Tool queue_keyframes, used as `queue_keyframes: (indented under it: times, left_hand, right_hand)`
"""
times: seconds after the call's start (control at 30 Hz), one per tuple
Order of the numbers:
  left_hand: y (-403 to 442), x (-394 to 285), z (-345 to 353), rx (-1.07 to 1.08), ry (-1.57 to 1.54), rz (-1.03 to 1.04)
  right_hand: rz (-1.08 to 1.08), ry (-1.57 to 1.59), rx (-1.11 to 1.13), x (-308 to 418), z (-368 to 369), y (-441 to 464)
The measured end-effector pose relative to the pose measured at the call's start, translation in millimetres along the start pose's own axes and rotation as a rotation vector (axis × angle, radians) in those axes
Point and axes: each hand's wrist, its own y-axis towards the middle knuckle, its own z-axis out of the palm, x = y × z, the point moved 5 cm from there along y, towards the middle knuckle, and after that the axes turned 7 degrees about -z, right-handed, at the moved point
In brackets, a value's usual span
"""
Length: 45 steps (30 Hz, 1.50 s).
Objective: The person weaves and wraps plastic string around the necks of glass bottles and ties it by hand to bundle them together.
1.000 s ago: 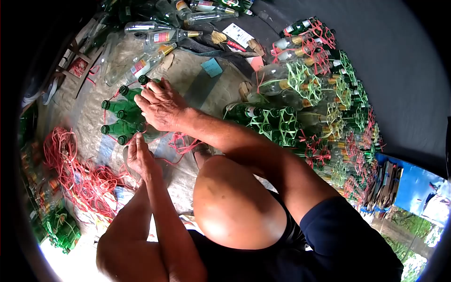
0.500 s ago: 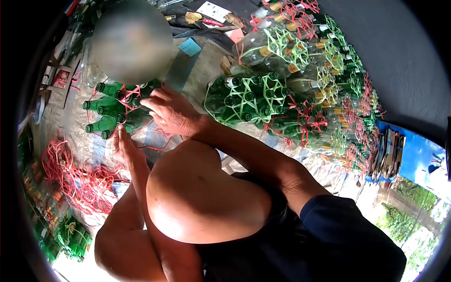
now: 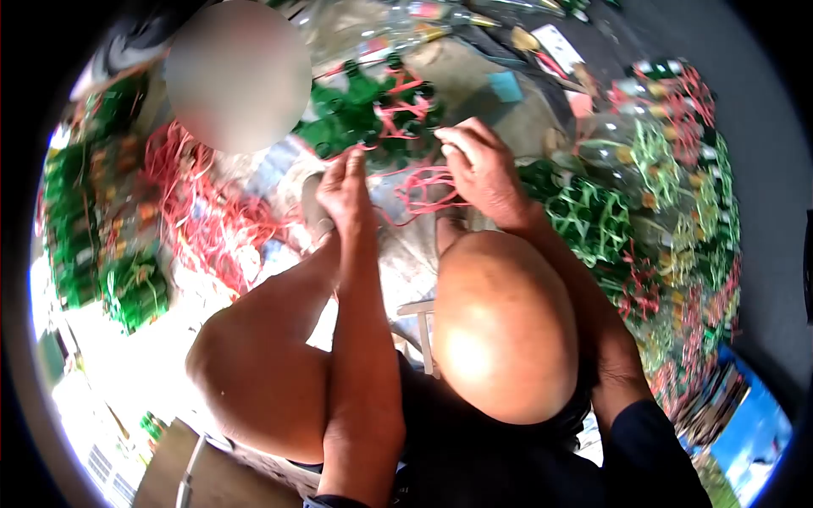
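Observation:
Several green bottles (image 3: 343, 110) stand bunched together beyond my knees, with pink cord (image 3: 403, 108) laced between the necks on their right side. My left hand (image 3: 345, 182) is at the near edge of the bunch, fingers pinched on a strand of the pink cord. Just right of the bottles is my right hand (image 3: 481, 165), its thumb and fingers drawn together; whatever they pinch is too small to make out. A loose loop of pink cord (image 3: 428, 188) lies between my two hands.
A tangle of pink cord (image 3: 203, 207) lies at the left. Green bottles tied with pale green cord (image 3: 584, 212) and more bundles fill the right. Clear bottles (image 3: 423, 30) lie beyond. A blurred disc covers the upper left.
The view has swung, so the bottles appear farther right. Pink lacing now shows over the right-hand necks, unlike in the first frame. My right hand has drawn back from the bottles.

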Motion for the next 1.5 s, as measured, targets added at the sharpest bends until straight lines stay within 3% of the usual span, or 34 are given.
queue_keyframes:
  times: [0.27,0.53,0.67,0.9,1.23,1.5]
  left_hand:
    - [-5.6,-2.1,10.0,-0.045,-0.006,0.090]
    - [-9.2,0.7,9.6,-0.158,0.135,0.051]
    - [-8.1,-0.5,11.8,-0.239,0.089,0.134]
    - [-6.8,3.2,10.1,-0.322,0.145,0.066]
    - [-7.2,3.7,7.6,-0.424,0.131,-0.001]
    - [-9.4,-0.1,7.1,-0.401,0.145,-0.028]
  right_hand:
    - [-0.360,0.046,0.291,25.2,55.4,91.5]
    - [-0.382,-0.343,0.906,34.3,111.1,118.1]
    - [-0.513,-0.349,0.954,38.6,120.8,113.7]
    - [-0.174,-0.362,1.369,33.2,145.0,126.7]
    - [-0.141,-0.459,1.490,45.9,152.8,132.1]
    - [-0.607,-0.414,1.267,42.8,150.7,125.6]
